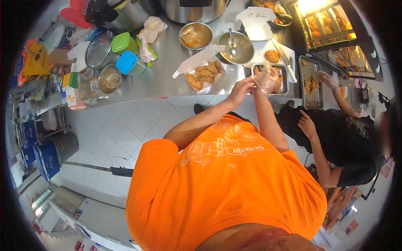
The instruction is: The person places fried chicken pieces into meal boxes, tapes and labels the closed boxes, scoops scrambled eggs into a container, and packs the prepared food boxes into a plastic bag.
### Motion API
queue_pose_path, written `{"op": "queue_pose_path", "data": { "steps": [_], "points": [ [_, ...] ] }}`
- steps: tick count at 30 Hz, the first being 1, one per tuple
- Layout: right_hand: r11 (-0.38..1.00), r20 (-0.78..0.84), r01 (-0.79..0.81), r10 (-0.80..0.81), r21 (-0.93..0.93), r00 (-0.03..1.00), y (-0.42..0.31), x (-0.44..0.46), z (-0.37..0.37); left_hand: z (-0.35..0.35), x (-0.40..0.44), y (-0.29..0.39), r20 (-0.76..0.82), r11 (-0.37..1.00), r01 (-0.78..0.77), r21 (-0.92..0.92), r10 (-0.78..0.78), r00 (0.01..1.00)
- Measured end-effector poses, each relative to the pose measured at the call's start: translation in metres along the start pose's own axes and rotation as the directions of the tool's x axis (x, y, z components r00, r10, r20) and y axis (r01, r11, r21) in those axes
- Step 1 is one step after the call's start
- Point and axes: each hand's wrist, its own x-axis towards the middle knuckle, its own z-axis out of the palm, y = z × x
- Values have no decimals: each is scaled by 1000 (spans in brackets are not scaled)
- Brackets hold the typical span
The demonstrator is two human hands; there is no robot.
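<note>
My left hand (242, 91) is bare, and its fingers pinch the cuff of a clear plastic glove at my right wrist. The glove covers my right hand (264, 78), whose fingers point away from me and look stretched out, though the loose plastic blurs them. Beneath that hand is a metal tray (286, 85) with browned chicken pieces in it, partly hidden. Left of my hands, an open white paper box (184, 67) holds several fried chicken pieces (205, 74). A steel bowl (247, 55) with a spoon (233, 46) in it stands just beyond.
A knife (287, 62) lies on a white board beside a fried piece (272, 56). To the right, a co-worker's gloved hand (328, 79) is near a long tray (306, 98). Another bowl (195, 35), a green container (123, 43) and a blue container (127, 62) stand left.
</note>
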Motion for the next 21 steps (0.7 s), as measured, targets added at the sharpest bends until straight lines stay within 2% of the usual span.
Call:
{"op": "queue_pose_path", "data": {
  "steps": [2, 3, 5, 6, 7, 8, 9, 12, 15, 16, 18, 19, 20, 21],
  "points": [
    [947, -41, -98, 115, 305, 992, -24, 4, -16, 23, 9, -18, 33, 967, -46, 250, 39, 999],
    [953, -23, -79, 90, 292, 996, -21, 11, -22, 33, 18, -26, 53, 925, -73, 372, 58, 997],
    [962, 12, -39, 37, 271, 999, -14, 24, -34, 48, 46, -45, 23, 907, -52, 417, 47, 999],
    [998, 89, 55, -55, 1, 994, -7, 27, -43, 50, 62, -47, 18, 938, 21, 345, -29, 999],
    [950, 187, 172, -125, -259, 974, -11, 30, -48, 54, 77, -44, 12, 957, 98, 273, -105, 994],
    [939, 224, 280, -235, -198, 946, -12, 37, -46, 57, 105, -38, 46, 966, 238, 103, -243, 969],
    [969, 224, 178, -138, -170, 965, -13, 53, -50, 62, 133, -33, 109, 924, 377, -63, -369, 923],
    [986, 260, -136, 157, -95, 953, -14, 111, -67, 66, 212, -91, 49, 948, 306, 84, -311, 949],
    [938, 531, -344, 318, -53, 785, -70, 146, -74, 111, 251, -84, -289, 900, 308, 308, -220, 932],
    [954, 515, -299, 268, -23, 815, -81, 152, -77, 116, 268, -81, -391, 834, 266, 483, -67, 918],
    [976, 471, -213, 173, 32, 865, -92, 151, -80, 118, 295, -63, -176, 803, 191, 565, -109, 978],
    [966, 539, -186, 60, 181, 840, -92, 149, -84, 118, 309, -57, -69, 789, 149, 596, -135, 988],
    [968, 478, -201, 106, 151, 872, -78, 165, -96, 122, 313, -80, -90, 549, 73, 832, 4, 996],
    [968, 413, -220, 151, 124, 898, -65, 181, -108, 125, 317, -105, -109, 232, 73, 970, 142, 984]
  ]
}}
